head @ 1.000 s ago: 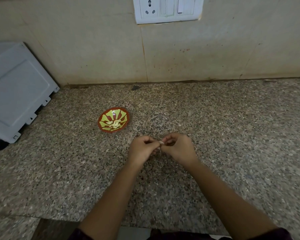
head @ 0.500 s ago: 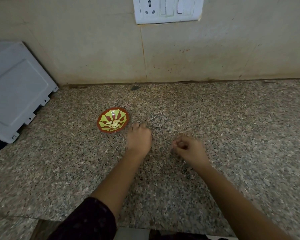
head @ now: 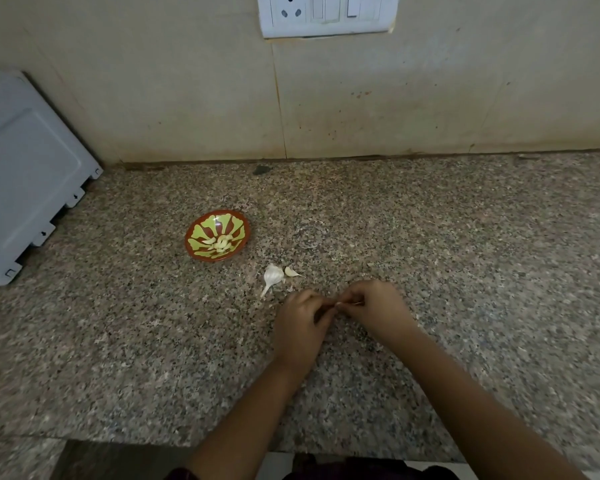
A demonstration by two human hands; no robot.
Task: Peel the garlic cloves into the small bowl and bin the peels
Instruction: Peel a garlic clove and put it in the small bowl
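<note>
At a kitchen worktop, a person works a garlic clove between both hands. Far to the left of the grip, a pale grey plastic appliance (head: 25, 174) with a flat panelled side leans against the wall. Closer in, up and to the left of the pinching fingers, sits the small bowl (head: 238, 224), round and shallow, glossy red-brown with yellow-green petal shapes fanning out from its middle. A little heap of peeled cloves (head: 222, 242), creamy and smooth, lies in its bottom. Just beyond the grip and slightly left of it, a partial garlic bulb (head: 272, 274) rests on the stone, white and papery with a thin stem tail. A single unpeeled clove (head: 291, 271) lies just beside it, curved and pointed.

The left hand (head: 300, 322) is knuckles-up, fingers curled inward, its forearm rising from the near edge of the counter. Its fingertips meet those of the right hand (head: 374, 308) low over the surface. Between them is pinched the clove (head: 340, 304), of which only a pale sliver shows; whether skin remains on it cannot be told. The right hand's fingers are likewise curled tight round that sliver, wrist bent, forearm angling in from the lower right.

The speckled granite countertop (head: 482, 258), grey-brown and polished, spreads away to the right of the hands. Above the grip, a white switch plate (head: 328, 13) is set in the stained beige wall tile (head: 430, 98).
</note>
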